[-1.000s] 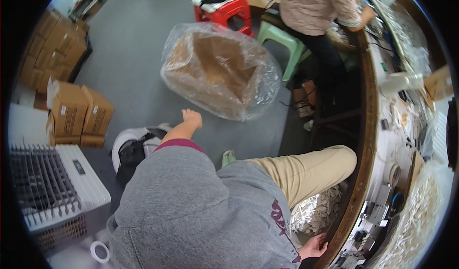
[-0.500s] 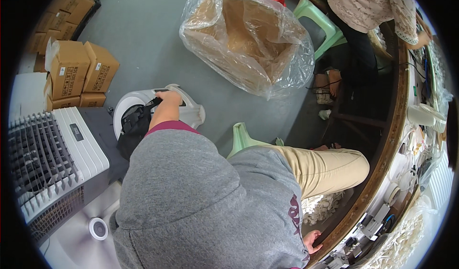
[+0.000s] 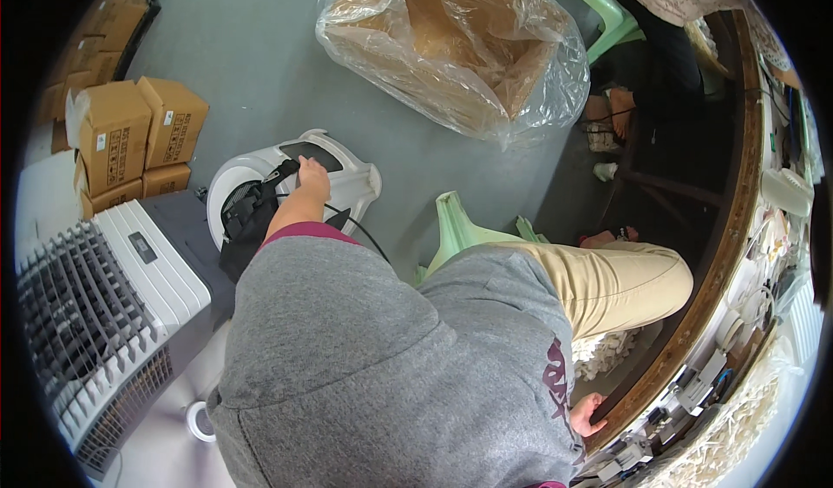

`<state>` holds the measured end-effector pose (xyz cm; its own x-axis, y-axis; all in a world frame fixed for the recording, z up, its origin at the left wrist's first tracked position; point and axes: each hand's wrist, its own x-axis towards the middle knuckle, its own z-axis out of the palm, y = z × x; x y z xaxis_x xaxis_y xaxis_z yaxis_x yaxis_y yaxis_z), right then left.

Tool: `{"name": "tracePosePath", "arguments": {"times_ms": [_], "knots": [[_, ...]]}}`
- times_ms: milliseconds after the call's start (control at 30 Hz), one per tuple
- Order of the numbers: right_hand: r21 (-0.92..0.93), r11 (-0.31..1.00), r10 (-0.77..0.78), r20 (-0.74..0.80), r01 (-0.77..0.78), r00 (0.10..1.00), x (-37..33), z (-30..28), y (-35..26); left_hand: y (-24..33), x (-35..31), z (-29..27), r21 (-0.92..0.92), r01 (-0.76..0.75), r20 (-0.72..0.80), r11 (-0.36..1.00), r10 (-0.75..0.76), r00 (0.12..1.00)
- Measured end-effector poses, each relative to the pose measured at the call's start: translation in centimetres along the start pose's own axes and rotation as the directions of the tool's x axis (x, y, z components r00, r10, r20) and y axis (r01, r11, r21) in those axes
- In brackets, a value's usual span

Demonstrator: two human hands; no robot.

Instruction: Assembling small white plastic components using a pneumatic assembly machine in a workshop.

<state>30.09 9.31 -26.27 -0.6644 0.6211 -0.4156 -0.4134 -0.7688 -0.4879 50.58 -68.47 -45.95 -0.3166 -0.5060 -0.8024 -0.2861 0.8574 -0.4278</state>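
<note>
A soft black bag (image 3: 243, 249) with a mesh-like section slumps at nine to ten o'clock, lying on the seat of a white plastic stool (image 3: 347, 184) and drooping over its edge toward six o'clock. Its black strap (image 3: 278, 174) runs toward two o'clock, ending at the left hand (image 3: 314, 177); a thin black cord (image 3: 360, 228) curves from beside the wrist toward four or five o'clock.
</note>
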Motion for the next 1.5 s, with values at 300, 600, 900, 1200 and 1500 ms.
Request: {"name": "tracePosePath", "arguments": {"times_ms": [300, 600, 900, 1200, 1500], "knots": [[0.048, 0.998, 0.041, -0.093, -0.037, 0.995, 1.6, -0.1, -1.0, -0.4, 1.9, -1.5, 0.044, 0.12, 0.109, 0.992, -0.124, 0.986], [0.061, 0.998, -0.012, -0.147, 0.021, 0.989, 2.0, -0.2, -1.3, 5.4, 0.4, -8.5, 0.032, -0.069, -0.041, 0.997, 0.071, 0.997], [0.04, 0.999, 0.013, -0.082, -0.009, 0.997, 1.1, 0.5, -0.5, 16.4, 0.2, -15.4, 0.11, -0.126, -0.272, 0.986, 0.152, 0.95], [0.073, 0.992, 0.108, -0.034, -0.105, 0.994, 0.5, -0.4, -1.2, 3.1, -12.0, -23.2, -0.445, -0.447, -0.83, 0.776, -0.17, 0.531], [0.069, 0.992, 0.112, -0.024, -0.11, 0.993, 1.1, 0.0, -0.8, -1.6, -16.9, -15.1, -0.371, -0.248, -0.724, 0.895, -0.112, 0.68]]}}
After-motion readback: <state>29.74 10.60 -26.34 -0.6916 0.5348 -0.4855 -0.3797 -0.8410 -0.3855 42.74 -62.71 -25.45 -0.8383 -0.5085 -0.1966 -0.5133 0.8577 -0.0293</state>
